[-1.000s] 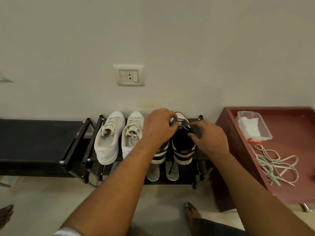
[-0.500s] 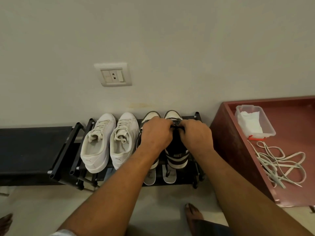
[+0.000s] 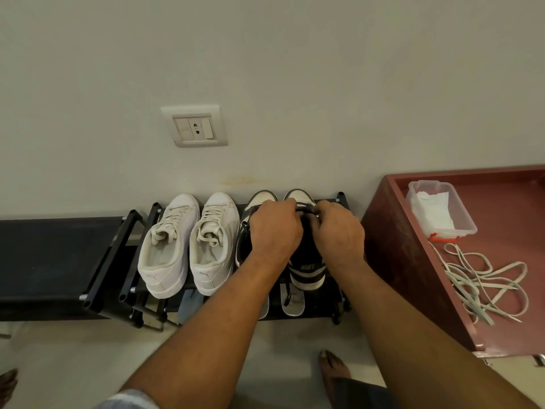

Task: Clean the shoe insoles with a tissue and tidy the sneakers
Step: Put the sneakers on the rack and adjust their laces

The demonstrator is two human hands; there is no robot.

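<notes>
Curled fingers [image 3: 290,207] of our left hand [image 3: 275,228] and right hand [image 3: 339,231] pinch the thin dark laces [image 3: 306,212] of the black-and-white low-top sneaker [image 3: 306,270] on the top shelf of the black metal shoe rack [image 3: 108,255]; we judge them limp, light, best gripped near the eyelets

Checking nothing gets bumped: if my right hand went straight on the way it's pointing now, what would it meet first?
Most likely your left hand: the right hand points left across the black-and-white sneaker, both hands gripping its black lace. Depth is unclear.
</notes>
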